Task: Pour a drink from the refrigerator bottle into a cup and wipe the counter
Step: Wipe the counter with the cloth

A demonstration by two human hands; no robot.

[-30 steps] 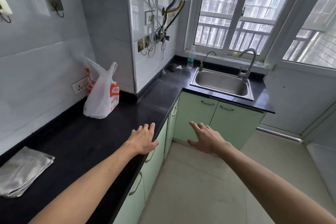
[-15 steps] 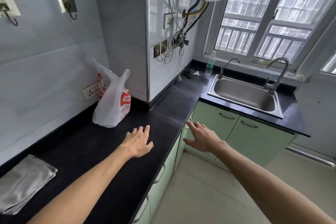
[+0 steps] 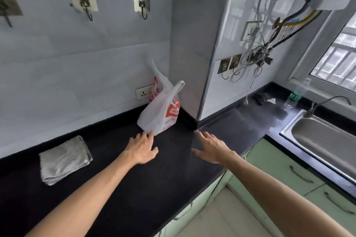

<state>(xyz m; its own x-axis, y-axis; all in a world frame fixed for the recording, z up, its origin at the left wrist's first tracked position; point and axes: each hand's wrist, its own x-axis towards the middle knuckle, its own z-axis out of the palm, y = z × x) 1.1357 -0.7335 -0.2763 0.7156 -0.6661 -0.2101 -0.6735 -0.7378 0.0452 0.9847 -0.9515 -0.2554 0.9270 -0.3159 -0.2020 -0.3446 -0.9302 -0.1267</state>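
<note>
A black counter (image 3: 119, 194) runs along the wall and turns the corner toward the sink. A folded grey cloth (image 3: 64, 158) lies on it at the left. My left hand (image 3: 142, 149) is stretched out flat over the counter, fingertips at the foot of a white and red plastic bag (image 3: 161, 113). My right hand (image 3: 212, 148) is held out beside it with spread fingers, holding nothing. A clear plastic bottle with a green label (image 3: 295, 95) stands by the window, far from both hands. No cup or refrigerator is in view.
A steel sink (image 3: 323, 138) with a tap sits at the right. Green cabinets (image 3: 285, 179) are below the counter. A wall pillar (image 3: 192, 48) juts out behind the bag. Hooks, sockets and hanging cables are on the wall. A dark rag (image 3: 263, 98) lies near the bottle.
The view has swung left and closer to the counter. Both hands have moved forward over the counter toward the plastic bag, staying open.
</note>
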